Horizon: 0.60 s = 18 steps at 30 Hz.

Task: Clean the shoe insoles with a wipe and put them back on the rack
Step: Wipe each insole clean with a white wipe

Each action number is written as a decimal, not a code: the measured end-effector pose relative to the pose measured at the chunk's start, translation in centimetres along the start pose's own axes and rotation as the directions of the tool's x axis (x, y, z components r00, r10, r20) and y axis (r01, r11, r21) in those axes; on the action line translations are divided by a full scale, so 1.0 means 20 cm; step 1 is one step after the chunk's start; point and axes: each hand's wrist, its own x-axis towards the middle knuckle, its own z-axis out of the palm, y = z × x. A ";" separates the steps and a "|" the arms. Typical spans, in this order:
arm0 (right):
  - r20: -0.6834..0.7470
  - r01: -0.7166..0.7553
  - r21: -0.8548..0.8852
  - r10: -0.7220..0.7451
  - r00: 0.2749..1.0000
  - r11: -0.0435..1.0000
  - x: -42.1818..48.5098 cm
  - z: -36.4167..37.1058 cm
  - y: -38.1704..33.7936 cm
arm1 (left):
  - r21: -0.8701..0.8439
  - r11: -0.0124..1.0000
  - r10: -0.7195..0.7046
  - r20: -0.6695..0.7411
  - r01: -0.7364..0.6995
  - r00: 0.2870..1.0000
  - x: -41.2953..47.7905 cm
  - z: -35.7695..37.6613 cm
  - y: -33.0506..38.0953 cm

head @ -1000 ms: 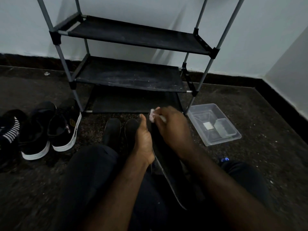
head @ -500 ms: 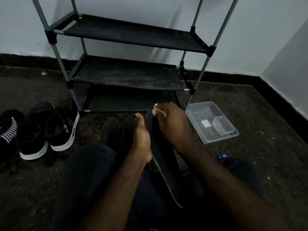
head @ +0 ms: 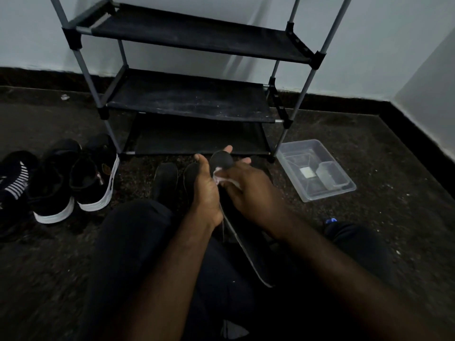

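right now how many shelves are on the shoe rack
3: top shelf, middle shelf, bottom shelf under it. The rack runs past the frame, so higher ones may be hidden.

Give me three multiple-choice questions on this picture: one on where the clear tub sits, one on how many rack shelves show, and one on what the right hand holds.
1. Where is the tub?
A. on the top shelf
B. on the floor, right of the rack
C. on the person's lap

2. How many shelves of the rack show?
A. one
B. three
C. five

3. What does the right hand hold?
A. a shoe
B. nothing
C. a wipe against the insole

Answers:
1 B: the tub lies on the floor by the rack's right side.
2 B: three black shelves are stacked.
3 C: the white wipe shows under its fingers on the insole.
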 end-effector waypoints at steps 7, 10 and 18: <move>-0.116 -0.257 0.243 0.291 0.950 0.935 -0.19 -0.06 0.10 | -0.095 0.995 0.035 -0.013 -0.036 0.999 0.05 0.00 0.05; 0.038 -0.420 0.510 0.468 0.883 0.751 -0.23 -0.06 0.08 | -0.134 0.989 0.055 -0.049 -0.061 0.997 0.06 -0.01 0.07; -0.112 -0.388 0.645 0.584 0.804 0.658 -0.10 0.02 0.03 | -0.003 0.998 -0.060 -0.034 0.060 0.998 -0.02 0.04 -0.01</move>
